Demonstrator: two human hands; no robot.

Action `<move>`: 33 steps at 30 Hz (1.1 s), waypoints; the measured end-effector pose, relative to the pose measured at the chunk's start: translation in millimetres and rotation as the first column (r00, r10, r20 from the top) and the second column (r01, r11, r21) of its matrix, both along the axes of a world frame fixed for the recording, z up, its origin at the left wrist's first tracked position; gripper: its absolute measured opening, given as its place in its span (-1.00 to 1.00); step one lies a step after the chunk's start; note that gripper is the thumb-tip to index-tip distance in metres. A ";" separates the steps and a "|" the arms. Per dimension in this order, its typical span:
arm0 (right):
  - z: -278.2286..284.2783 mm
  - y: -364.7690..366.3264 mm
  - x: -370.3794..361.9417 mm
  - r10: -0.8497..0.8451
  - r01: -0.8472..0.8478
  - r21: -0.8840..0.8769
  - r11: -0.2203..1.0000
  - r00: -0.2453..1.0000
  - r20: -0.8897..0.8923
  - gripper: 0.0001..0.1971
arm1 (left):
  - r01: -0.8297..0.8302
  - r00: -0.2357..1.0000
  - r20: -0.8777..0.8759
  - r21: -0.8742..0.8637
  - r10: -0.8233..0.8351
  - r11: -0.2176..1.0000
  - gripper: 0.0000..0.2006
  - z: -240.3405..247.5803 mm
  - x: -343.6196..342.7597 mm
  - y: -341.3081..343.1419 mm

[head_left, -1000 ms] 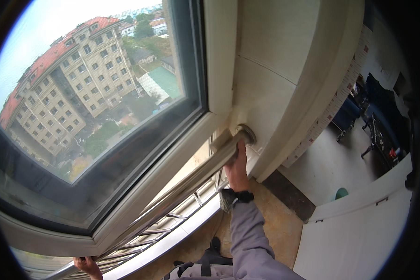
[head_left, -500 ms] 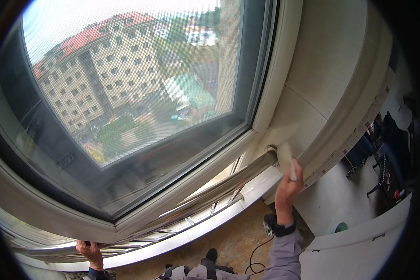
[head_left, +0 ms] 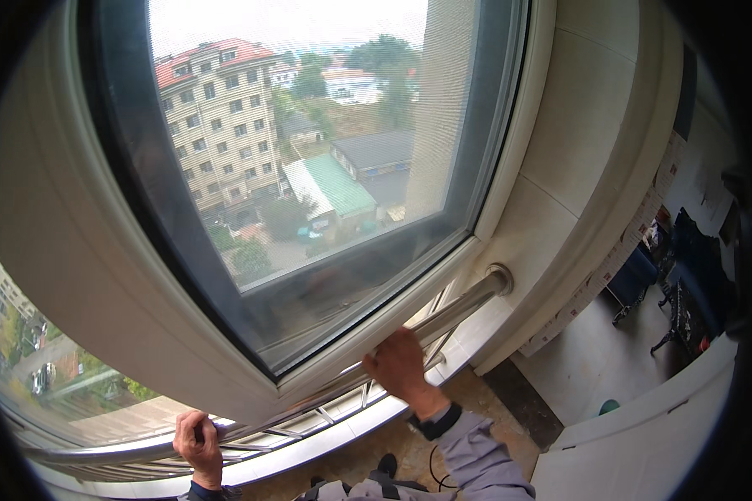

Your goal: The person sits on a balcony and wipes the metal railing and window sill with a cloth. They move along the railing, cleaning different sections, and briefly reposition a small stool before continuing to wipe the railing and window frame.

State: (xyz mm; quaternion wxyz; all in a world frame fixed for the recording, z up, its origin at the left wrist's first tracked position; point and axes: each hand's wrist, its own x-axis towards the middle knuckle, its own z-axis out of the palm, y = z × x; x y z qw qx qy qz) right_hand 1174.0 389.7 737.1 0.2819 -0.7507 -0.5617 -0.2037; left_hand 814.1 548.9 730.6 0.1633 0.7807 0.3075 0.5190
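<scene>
My left hand [head_left: 198, 447] is closed round the metal railing [head_left: 113, 455], just left of the lower corner of the pale window frame [head_left: 297, 392]. Farther right, my right hand [head_left: 403, 371] is curled over the same rail, close under the frame's bottom edge. Its fingertips are turned away, so what they hold, if anything, is hidden. The rail's far right end meets the wall at a round metal collar [head_left: 500, 280]. A dark band circles my right wrist.
The screened window pane [head_left: 309, 167] fills the upper middle, with buildings outside. A tiled wall [head_left: 560, 167] borders it at right. Beyond stand dark furniture [head_left: 685, 284] and a white panel [head_left: 643, 426]. A black cable [head_left: 436, 472] lies on the brown floor near my feet.
My right hand has moved left along the rail from its wall end; the pale, blurred thing it held there is now out of sight. The view has shifted, showing more outdoors at left.
</scene>
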 end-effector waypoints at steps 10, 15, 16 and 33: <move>-14.8 -18.5 -170.8 0.550 -0.601 0.089 0.795 0.650 -0.523 -0.63 | 0.120 0.992 0.035 -0.085 -0.118 0.989 -0.84 7.6 -12.0 0.1; -29.3 -91.5 -92.3 0.045 0.178 0.119 0.977 0.372 -0.927 -0.65 | 0.191 0.981 0.045 -0.163 -0.186 0.968 -0.89 4.0 -14.1 2.4; -38.1 -88.6 -68.0 0.116 0.433 0.294 0.852 0.392 -0.912 -0.67 | 0.195 0.981 0.025 -0.153 -0.193 0.969 -0.90 4.3 -14.7 3.1; -65.2 -66.6 103.4 -0.600 0.667 0.264 0.697 0.744 -0.295 -0.70 | 0.107 0.993 -0.032 -0.172 -0.115 0.979 -0.95 5.0 -6.4 -1.1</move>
